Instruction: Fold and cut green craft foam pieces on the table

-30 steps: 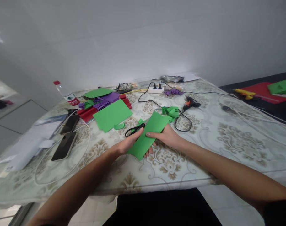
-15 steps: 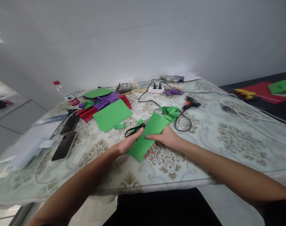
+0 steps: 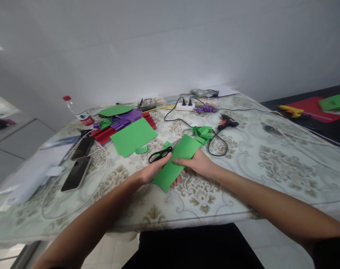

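Note:
Both my hands grip one long strip of green paper [image 3: 174, 166], held slantwise above the table near its front edge. My left hand [image 3: 155, 168] has its thumb along the strip's left edge, with fingers showing beneath it. On the right side, my right hand [image 3: 199, 162] presses its thumb on top, its other fingers mostly hidden under the paper. Black-handled scissors [image 3: 161, 153] lie just beyond my left thumb, their blades partly behind the strip. Past the strip sits a bunch of cut green paper pieces [image 3: 205, 133]. Larger green sheets [image 3: 134, 137] lie to the left.
A black glue gun [image 3: 227, 122] and its looping cord lie right of the green pieces. At the back stands a white power strip [image 3: 186, 107]. Leftward are two phones [image 3: 77, 173], a white cable and a bottle [image 3: 84, 117]. A yellow glue gun [image 3: 292, 110] rests far right.
Almost nothing differs. Both hands keep the same hold on the green strip, and the things on the table stay where they were.

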Demonstrator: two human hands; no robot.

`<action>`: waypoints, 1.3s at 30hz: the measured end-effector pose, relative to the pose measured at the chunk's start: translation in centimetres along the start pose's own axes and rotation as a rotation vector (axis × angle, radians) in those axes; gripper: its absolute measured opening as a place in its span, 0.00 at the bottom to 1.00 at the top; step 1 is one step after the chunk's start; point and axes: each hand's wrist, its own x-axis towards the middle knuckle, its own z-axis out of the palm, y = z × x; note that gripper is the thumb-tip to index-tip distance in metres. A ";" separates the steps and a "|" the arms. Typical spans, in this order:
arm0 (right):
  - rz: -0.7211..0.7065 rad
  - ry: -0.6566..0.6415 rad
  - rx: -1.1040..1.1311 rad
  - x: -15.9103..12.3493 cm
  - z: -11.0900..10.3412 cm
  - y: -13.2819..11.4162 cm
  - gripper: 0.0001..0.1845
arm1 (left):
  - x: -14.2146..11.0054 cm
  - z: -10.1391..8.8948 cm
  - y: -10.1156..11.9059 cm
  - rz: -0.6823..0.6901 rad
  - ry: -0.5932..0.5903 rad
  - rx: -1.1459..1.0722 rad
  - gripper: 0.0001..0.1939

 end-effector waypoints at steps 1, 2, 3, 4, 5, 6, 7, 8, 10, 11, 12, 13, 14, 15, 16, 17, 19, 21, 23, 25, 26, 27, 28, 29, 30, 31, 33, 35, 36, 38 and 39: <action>0.003 0.000 0.009 0.0 0.0 0.0 0.18 | 0.0 0.0 0.0 -0.001 0.004 -0.002 0.44; 0.003 0.003 0.012 0.0 0.0 0.0 0.18 | 0.0 0.0 0.0 -0.001 0.004 -0.005 0.44; 0.001 0.008 0.012 0.0 0.0 0.0 0.18 | 0.0 0.1 0.0 -0.002 0.003 -0.008 0.44; -0.001 0.011 0.009 0.0 0.0 0.1 0.18 | 0.0 0.1 0.0 -0.003 0.002 -0.009 0.43; -0.004 0.012 0.007 0.0 0.0 0.2 0.18 | 0.0 0.1 0.0 -0.004 0.000 -0.010 0.43; -0.006 0.016 0.005 0.0 0.0 0.2 0.17 | 0.0 0.1 0.1 -0.004 -0.001 -0.009 0.43; -0.007 0.021 0.006 0.0 0.0 0.3 0.17 | -0.1 0.1 0.1 -0.004 -0.001 -0.007 0.42; -0.006 0.026 0.012 0.0 0.0 0.3 0.17 | -0.1 0.1 0.0 -0.002 0.000 -0.005 0.42; 0.004 0.039 0.030 0.0 0.1 0.4 0.17 | -0.1 0.1 0.0 0.006 0.002 -0.004 0.42; 0.008 0.052 0.041 0.0 0.2 0.4 0.17 | 0.0 0.1 -0.1 0.011 0.005 -0.005 0.42; 0.009 0.070 0.049 0.1 0.2 0.4 0.18 | 0.0 0.2 -0.1 0.019 0.012 -0.008 0.42; 0.006 0.094 0.057 0.1 0.3 0.4 0.18 | 0.1 0.2 -0.1 0.031 0.022 -0.014 0.42; -0.001 0.121 0.064 0.1 0.3 0.4 0.18 | 0.2 0.3 -0.1 0.050 0.035 -0.021 0.41; -0.011 0.148 0.069 0.2 0.3 0.5 0.18 | 0.3 0.4 -0.1 0.075 0.045 -0.030 0.40; -0.022 0.170 0.074 0.3 0.3 0.6 0.18 | 0.4 0.5 -0.1 0.103 0.051 -0.041 0.38; -0.034 0.182 0.075 0.3 0.3 0.7 0.19 | 0.5 0.6 -0.1 0.129 0.050 -0.052 0.37; -0.057 0.180 0.063 0.4 0.2 0.8 0.19 | 0.6 0.6 -0.2 0.165 0.021 -0.073 0.36; -0.078 0.166 0.036 0.4 0.1 1.0 0.18 | 0.6 0.5 -0.3 0.178 -0.026 -0.085 0.36; -0.087 0.156 0.012 0.4 0.1 1.0 0.17 | 0.7 0.2 -0.6 0.176 -0.060 -0.085 0.36; -0.067 0.145 0.000 0.3 0.1 0.9 0.17 | 0.7 -0.1 -0.8 0.158 -0.058 -0.074 0.38; -0.047 0.135 -0.003 0.2 0.1 0.8 0.17 | 0.8 -0.2 -0.8 0.151 -0.052 -0.069 0.38; -0.025 0.120 -0.008 0.2 0.1 0.8 0.18 | 0.8 -0.2 -0.9 0.148 -0.046 -0.065 0.38; -0.007 0.104 -0.012 0.1 0.1 0.8 0.19 | 0.8 -0.2 -0.9 0.149 -0.045 -0.063 0.38; 0.005 0.091 -0.014 0.1 0.2 0.8 0.20 | 0.8 -0.2 -0.8 0.154 -0.049 -0.062 0.38; 0.011 0.084 -0.013 0.1 0.2 0.8 0.21 | 0.8 -0.2 -0.8 0.160 -0.056 -0.061 0.38; 0.013 0.082 -0.010 0.1 0.2 0.8 0.21 | 0.8 -0.1 -0.7 0.167 -0.064 -0.060 0.38; 0.015 0.083 -0.002 0.1 0.1 0.9 0.21 | 0.7 0.1 -0.6 0.176 -0.073 -0.053 0.37; 0.014 0.083 0.003 0.1 0.1 1.1 0.21 | 0.7 0.2 -0.5 0.185 -0.067 -0.040 0.37; 0.012 0.080 0.006 0.1 0.0 1.1 0.21 | 0.6 0.2 -0.4 0.187 -0.058 -0.033 0.37; 0.004 0.068 0.012 0.1 0.0 1.1 0.20 | 0.5 0.3 -0.3 0.185 -0.040 -0.022 0.37; 0.000 0.057 0.013 0.1 -0.1 1.1 0.20 | 0.4 0.3 -0.3 0.175 -0.032 -0.016 0.37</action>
